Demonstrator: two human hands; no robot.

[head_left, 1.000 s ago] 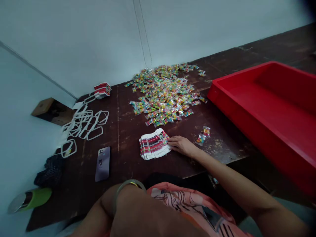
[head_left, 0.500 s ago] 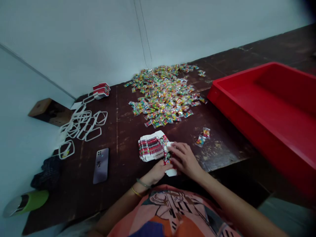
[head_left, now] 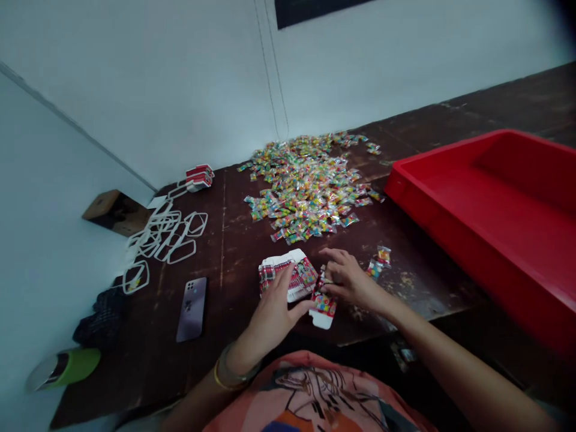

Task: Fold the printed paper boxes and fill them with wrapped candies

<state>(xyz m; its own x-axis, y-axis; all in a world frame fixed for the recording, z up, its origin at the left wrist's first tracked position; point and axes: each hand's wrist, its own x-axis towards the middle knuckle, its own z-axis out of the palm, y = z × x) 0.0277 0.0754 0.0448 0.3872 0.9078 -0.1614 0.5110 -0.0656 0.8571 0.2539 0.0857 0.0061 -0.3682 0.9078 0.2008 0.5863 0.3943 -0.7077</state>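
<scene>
Head view: left hand (head_left: 270, 313) is open over stacked boxes (head_left: 304, 277); right hand (head_left: 354, 282) touches one printed box (head_left: 324, 305), grip unclear. Perhaps opening it; next needs gentle pushing.

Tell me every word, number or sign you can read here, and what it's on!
There are none I can read for sure.
Loose printed carton at the hands: colourful print, too blurred to read.
Stack of printed cartons: too small and blurred.
Phone: a dark mark on its back, too blurred to make out.
Red-and-white stack near the wall: too small.
Candy packets: no lettering I can make out.
</scene>
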